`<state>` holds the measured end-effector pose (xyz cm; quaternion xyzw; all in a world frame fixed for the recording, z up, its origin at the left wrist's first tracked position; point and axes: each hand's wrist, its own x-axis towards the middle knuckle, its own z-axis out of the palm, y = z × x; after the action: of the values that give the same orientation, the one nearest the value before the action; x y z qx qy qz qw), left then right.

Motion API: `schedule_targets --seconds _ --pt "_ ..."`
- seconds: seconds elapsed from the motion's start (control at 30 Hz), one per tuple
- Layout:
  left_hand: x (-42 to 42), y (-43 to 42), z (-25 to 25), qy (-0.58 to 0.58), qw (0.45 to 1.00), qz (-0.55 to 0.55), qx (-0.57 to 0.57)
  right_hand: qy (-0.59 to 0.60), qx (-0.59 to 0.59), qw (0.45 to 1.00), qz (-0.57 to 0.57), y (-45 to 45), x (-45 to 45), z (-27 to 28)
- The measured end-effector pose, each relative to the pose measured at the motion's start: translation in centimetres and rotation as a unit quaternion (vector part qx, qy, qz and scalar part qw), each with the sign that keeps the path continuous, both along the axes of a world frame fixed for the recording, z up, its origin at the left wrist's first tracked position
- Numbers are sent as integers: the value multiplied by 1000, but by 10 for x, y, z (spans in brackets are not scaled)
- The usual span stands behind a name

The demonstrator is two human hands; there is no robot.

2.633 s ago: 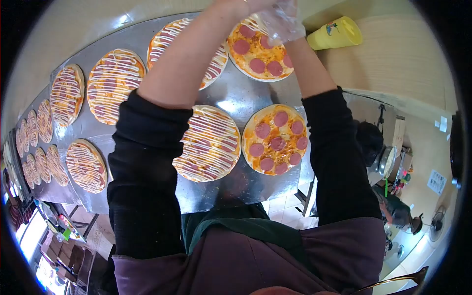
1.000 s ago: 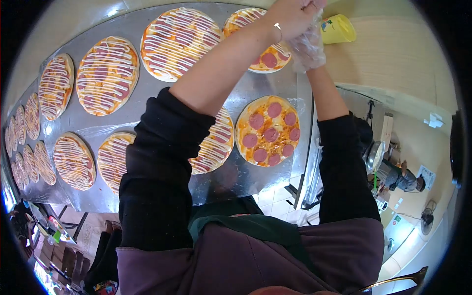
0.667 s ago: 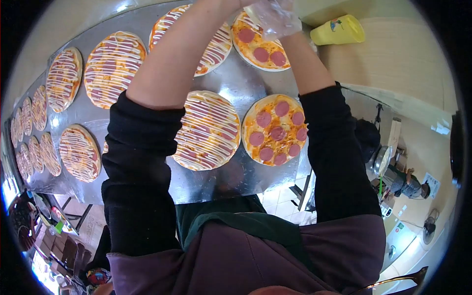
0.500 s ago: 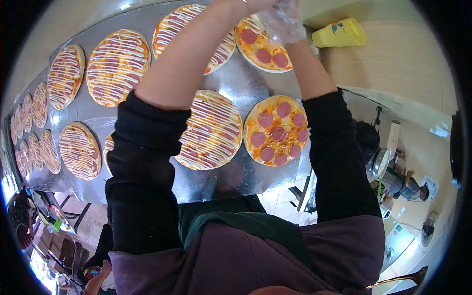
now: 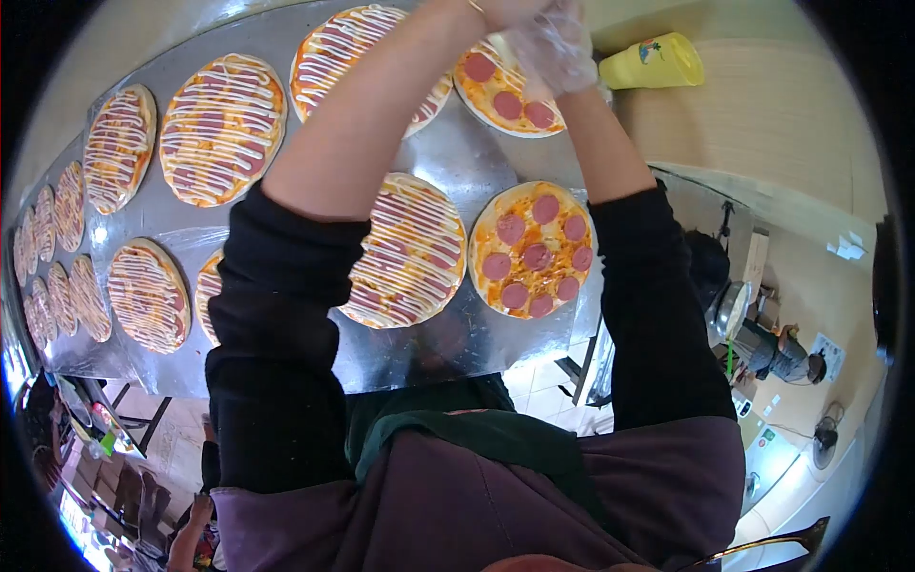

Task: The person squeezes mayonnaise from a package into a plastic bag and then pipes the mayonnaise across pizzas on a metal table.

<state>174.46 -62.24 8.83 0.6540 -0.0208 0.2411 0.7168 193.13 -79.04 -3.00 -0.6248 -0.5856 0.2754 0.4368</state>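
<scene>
Both hands are together at the top edge, over the far-right pizza [image 5: 512,98], which shows round meat slices and some white lines at its top. My left hand [image 5: 519,10], with a thin bracelet at the wrist, is partly cut off and its fingers are hidden. A clear plastic glove covers my right hand [image 5: 556,55], whose fingers are curled round something pale that I cannot make out. Nearer me lies a pizza [image 5: 532,250] with meat slices and no white lines. Beside it, a pizza [image 5: 408,253] has white stripes all over.
More striped pizzas [image 5: 223,131] stand in two rows along the metal table [image 5: 457,353] to the left. A yellow cup [image 5: 653,62] lies on its side beyond my right hand. A person [image 5: 789,357] is at the far right; another person's arm [image 5: 193,534] shows at bottom left.
Compared with one second ago, both hands are farther left in the view, over the far-right pizza. Since half a second ago they have shifted only slightly. The bottom-left person's arm has moved.
</scene>
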Motion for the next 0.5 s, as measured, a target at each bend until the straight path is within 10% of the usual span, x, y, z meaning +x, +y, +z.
schedule_targets --seconds 0.23,0.27,0.3,0.33,0.5 --pt "-2 13 -10 -33 998 42 31 510 153 829 -172 58 -80 -2" --pt "6 0 -20 -66 993 82 60 507 150 831 -174 44 -92 18" --pt "13 -14 -30 -99 984 122 88 214 -13 954 -211 20 -110 53" --pt "18 -30 -36 -103 990 83 56 -106 -174 954 -220 2 -118 74" --pt "7 -54 -19 41 997 -30 64 112 27 959 -258 -35 -94 33"
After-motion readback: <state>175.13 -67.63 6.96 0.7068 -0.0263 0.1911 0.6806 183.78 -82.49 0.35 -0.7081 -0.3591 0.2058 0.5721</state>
